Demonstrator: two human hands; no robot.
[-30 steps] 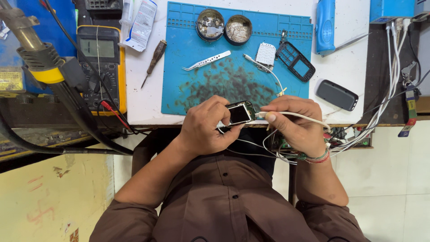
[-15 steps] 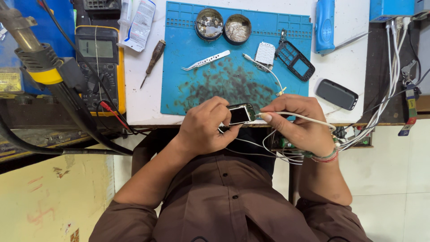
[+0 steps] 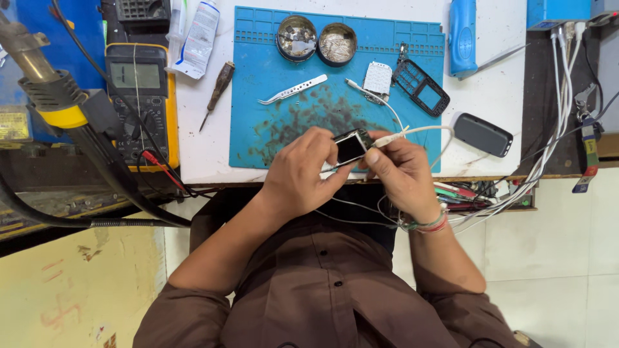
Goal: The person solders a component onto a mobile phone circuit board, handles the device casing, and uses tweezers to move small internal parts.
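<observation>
Centre of frame, over the near edge of the blue mat (image 3: 258, 77): left hand (image 3: 300, 173) grips a small phone body (image 3: 351, 147), fingers wrapped round it. Right hand (image 3: 401, 169) pinches a white cable (image 3: 412, 131) at the phone's right end. Tweezers (image 3: 293, 89) lie on the mat, upper centre.

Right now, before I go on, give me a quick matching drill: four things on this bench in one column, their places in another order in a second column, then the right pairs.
Things:
1. small phone body
2. metal tweezers
3. yellow multimeter
4. dark back cover

Places:
A. on the white table right of the blue mat
B. held between the left hand and right hand
C. lying on the blue mat, below the two round tins
D. left of the mat, beside a screwdriver

Pairs: 1-B, 2-C, 3-D, 4-A
</observation>
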